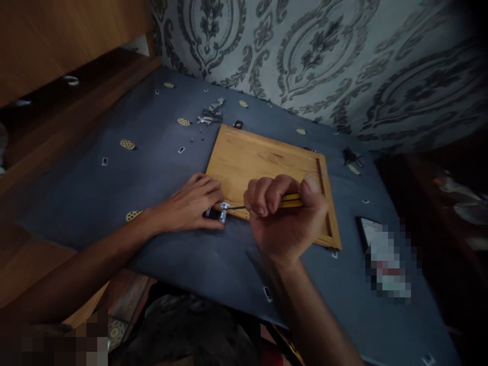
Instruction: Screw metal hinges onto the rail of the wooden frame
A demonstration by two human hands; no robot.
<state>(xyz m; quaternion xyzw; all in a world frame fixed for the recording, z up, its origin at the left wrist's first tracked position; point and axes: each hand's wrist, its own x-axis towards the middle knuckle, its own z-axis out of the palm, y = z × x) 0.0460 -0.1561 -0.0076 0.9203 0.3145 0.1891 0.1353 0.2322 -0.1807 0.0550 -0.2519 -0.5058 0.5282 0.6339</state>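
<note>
A wooden cabinet door (263, 157) with a raised frame lies on a blue patterned cover. At its near left corner sits a metal cabinet hinge (223, 212). My left hand (192, 206) grips around this corner, fingers on the wood and thumb beside the hinge, steadying it. Wrapped in my right hand (287, 213) is a screwdriver (292, 201) with a yellow and black handle. Its thin shaft points left, and the tip meets the hinge or stops just short of it; I cannot tell which. Part of the handle is hidden by my fingers.
Several metal hinge parts (209, 113) lie in a pile behind the door, with small screws (202, 138) nearby. A black clip-like object (351, 156) is at the far right. A phone-like object (371, 231), partly blurred, lies at right. A patterned wall (267, 56) borders the back.
</note>
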